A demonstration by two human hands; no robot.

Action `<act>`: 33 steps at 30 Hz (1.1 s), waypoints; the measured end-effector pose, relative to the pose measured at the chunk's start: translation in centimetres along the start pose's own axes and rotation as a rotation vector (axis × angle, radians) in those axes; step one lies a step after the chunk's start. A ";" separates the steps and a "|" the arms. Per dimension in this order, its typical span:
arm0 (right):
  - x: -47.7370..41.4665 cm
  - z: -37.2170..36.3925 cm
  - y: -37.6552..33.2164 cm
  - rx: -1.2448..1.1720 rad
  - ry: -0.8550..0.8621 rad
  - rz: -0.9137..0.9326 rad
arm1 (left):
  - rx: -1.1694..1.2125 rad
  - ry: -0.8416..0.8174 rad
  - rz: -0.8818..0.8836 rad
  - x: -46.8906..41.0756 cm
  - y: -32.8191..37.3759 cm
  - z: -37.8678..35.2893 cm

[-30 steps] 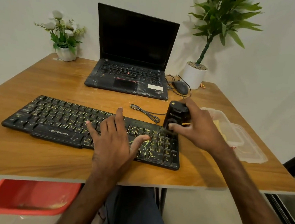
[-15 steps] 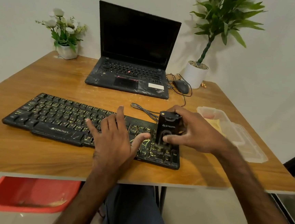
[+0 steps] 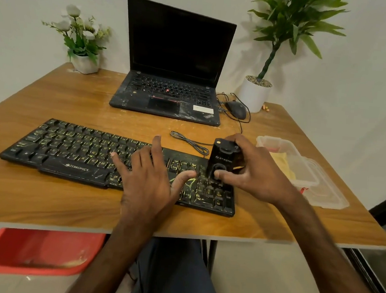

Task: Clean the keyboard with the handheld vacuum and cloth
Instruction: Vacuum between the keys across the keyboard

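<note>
A black keyboard [image 3: 75,150] with yellowish smears lies across the wooden table [image 3: 42,198]. My left hand [image 3: 148,177] rests flat on its middle keys with the fingers spread. My right hand [image 3: 252,172] grips a small black handheld vacuum [image 3: 221,158], which stands upright with its lower end on the keys of the number pad at the keyboard's right end. A yellow cloth [image 3: 281,164] lies in a clear plastic container [image 3: 323,192] to the right of my right hand.
An open laptop [image 3: 172,74] stands behind the keyboard, with a mouse [image 3: 236,109] and its cable beside it. A cable coil [image 3: 190,142] lies behind the keyboard. Potted plants stand at the back left [image 3: 85,43] and back right [image 3: 257,91]. A red bin [image 3: 38,252] is under the table.
My right hand has brought the vacuum from the keyboard's far edge down onto the number pad keys and stood it more upright. My left hand has stayed in place on the keys.
</note>
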State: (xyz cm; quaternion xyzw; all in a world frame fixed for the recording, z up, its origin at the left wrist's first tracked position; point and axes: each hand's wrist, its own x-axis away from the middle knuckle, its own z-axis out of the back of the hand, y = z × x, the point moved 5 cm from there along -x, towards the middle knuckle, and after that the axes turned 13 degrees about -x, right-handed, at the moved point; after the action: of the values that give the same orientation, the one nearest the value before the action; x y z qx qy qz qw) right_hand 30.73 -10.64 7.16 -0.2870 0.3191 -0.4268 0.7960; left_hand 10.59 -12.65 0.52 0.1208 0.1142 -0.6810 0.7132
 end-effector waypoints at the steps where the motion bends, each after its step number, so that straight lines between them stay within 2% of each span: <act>1: 0.2 -0.3 -0.2 -0.030 -0.034 0.000 | 0.003 0.000 0.003 0.0 0.0 0.0; 4: 0.9 -1.5 -1.0 -0.074 -0.169 -0.004 | 0.009 0.010 0.012 0.0 0.0 0.1; 7: 0.1 -0.5 -0.7 0.039 -0.062 0.005 | 0.004 0.011 -0.002 0.0 0.0 0.0; 9: 0.0 -0.2 -0.4 0.030 -0.016 -0.001 | 0.005 0.011 -0.005 0.0 0.0 0.0; 14: 1.1 -1.2 -0.9 -0.124 -0.128 -0.013 | 0.009 0.023 0.009 0.0 -0.1 0.0; 18: 0.3 0.0 0.3 -0.032 0.039 -0.032 | 0.017 0.025 -0.001 0.1 0.0 0.1; 23: 0.7 -0.8 -0.2 -0.131 -0.098 -0.032 | 0.009 0.015 0.009 0.1 0.0 0.0; 27: -0.5 -0.3 0.2 -0.021 0.051 -0.009 | 0.009 0.014 0.000 0.0 0.0 -0.2; 30: 0.0 -1.2 0.0 -0.154 -0.054 -0.040 | 0.007 0.010 0.006 -0.2 -0.1 -0.4; 32: 0.2 -1.6 -0.4 -0.135 -0.103 -0.035 | 0.008 0.014 0.007 -0.2 -0.1 -0.5; 33: 0.0 -1.5 -0.3 -0.086 -0.067 -0.025 | 0.010 0.017 0.003 -0.2 0.0 -0.5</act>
State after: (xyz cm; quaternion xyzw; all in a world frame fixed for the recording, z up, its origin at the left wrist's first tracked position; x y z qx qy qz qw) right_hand 29.47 -11.04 6.43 -0.3392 0.3067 -0.4127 0.7877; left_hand 10.56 -12.25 0.10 0.1305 0.1166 -0.6794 0.7126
